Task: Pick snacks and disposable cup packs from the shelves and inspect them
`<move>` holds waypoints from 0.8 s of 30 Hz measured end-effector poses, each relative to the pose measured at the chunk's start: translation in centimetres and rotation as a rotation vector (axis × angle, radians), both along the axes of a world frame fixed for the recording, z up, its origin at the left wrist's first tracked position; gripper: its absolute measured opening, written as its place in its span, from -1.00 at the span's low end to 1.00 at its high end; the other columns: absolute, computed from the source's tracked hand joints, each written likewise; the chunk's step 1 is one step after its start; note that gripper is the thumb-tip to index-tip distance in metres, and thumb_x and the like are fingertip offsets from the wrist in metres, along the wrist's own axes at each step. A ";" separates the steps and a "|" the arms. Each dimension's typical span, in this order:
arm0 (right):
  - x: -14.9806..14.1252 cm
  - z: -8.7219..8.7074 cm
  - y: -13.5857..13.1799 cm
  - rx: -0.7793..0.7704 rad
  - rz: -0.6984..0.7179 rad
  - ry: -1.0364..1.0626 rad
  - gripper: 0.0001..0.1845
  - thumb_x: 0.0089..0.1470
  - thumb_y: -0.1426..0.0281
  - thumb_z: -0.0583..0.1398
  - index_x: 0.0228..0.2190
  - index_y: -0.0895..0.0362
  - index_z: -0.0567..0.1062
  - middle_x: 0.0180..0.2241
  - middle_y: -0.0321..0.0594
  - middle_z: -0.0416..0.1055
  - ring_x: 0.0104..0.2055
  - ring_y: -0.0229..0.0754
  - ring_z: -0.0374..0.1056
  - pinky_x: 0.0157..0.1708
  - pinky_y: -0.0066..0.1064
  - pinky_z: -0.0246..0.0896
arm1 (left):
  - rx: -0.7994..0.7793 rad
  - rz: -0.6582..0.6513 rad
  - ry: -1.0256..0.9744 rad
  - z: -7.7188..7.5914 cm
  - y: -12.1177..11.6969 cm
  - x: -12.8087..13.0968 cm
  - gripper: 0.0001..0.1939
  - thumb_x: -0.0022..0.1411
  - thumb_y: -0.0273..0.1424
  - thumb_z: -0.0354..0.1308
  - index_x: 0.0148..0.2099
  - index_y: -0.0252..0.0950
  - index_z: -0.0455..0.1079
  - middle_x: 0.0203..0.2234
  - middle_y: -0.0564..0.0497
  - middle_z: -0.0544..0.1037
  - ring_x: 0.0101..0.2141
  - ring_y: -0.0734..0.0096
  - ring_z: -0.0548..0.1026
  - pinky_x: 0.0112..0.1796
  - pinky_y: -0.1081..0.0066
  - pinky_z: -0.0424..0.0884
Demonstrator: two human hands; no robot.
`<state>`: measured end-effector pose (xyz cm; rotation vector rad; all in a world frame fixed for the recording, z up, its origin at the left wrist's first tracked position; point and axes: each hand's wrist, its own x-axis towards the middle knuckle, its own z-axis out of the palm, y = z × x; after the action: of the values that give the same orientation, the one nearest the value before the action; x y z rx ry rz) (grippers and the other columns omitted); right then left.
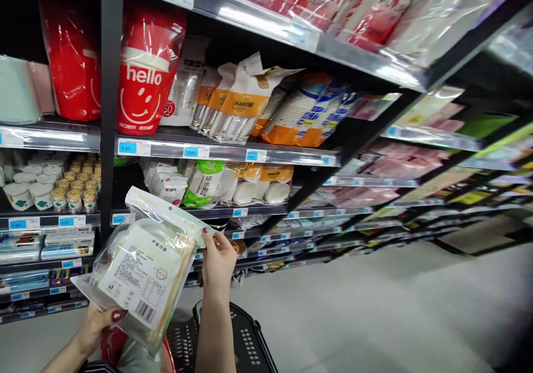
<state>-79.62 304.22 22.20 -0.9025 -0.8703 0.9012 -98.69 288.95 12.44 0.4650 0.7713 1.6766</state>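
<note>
I hold a clear plastic packet [144,270] with a white printed label and barcode up in front of store shelves. My left hand [97,324] grips its lower corner, thumb on the front. My right hand [217,262] pinches the packet's upper right edge between thumb and fingers. Thin wooden sticks show through the packet's right side. Below my arms sits a dark shopping basket [245,342] with something red inside.
Black shelves [225,152] with blue price tags run left to right, holding a red "hello" cup pack [145,67], orange and white bags, small paper cups [29,192] and jars. A grey floor aisle [375,306] stretches away to the right.
</note>
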 end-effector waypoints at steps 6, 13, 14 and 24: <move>-1.4 -0.2 2.1 -0.012 0.056 -0.007 -0.54 -0.39 0.13 0.39 -0.60 0.21 0.39 -0.66 -0.42 0.21 -0.58 -0.38 0.08 -0.54 -0.50 0.01 | 0.026 0.046 -0.010 2.4 -0.2 1.0 -0.34 -0.28 -0.36 0.45 -0.02 -0.20 0.46 -0.19 -0.08 0.62 0.07 -0.14 0.34 0.04 0.18 0.30; -1.8 -0.2 2.2 -0.039 0.080 0.009 -0.55 -0.39 0.14 0.40 -0.58 0.21 0.39 -0.66 -0.41 0.22 -0.59 -0.37 0.08 -0.59 -0.50 -0.01 | 0.006 0.029 -0.017 2.7 -0.1 0.6 -0.36 -0.24 -0.36 0.43 -0.01 -0.24 0.46 -0.16 -0.11 0.61 0.09 -0.18 0.31 0.05 0.14 0.29; -1.8 -0.2 2.1 -0.032 0.079 0.016 -0.55 -0.39 0.15 0.40 -0.62 0.19 0.35 -0.67 -0.43 0.19 -0.60 -0.38 0.06 -0.60 -0.51 -0.04 | 0.004 0.020 -0.023 2.7 -0.2 0.6 -0.37 -0.24 -0.35 0.43 -0.02 -0.24 0.46 -0.18 -0.11 0.61 0.09 -0.19 0.31 0.05 0.13 0.29; -1.9 1.1 0.4 0.217 0.381 0.164 -0.52 -0.12 0.00 0.25 -0.28 0.10 0.50 -0.28 -0.18 0.45 -0.22 -0.14 0.35 -0.26 -0.32 0.25 | 0.007 -0.373 -0.410 1.7 0.8 -2.6 -0.77 -0.09 -0.24 0.37 -0.34 -0.20 0.60 -0.33 0.05 0.66 -0.18 0.18 0.57 -0.05 0.35 0.42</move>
<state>-81.53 304.63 23.33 -0.4731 -0.9927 1.1648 -101.34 289.74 14.19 0.2376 0.3509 1.3616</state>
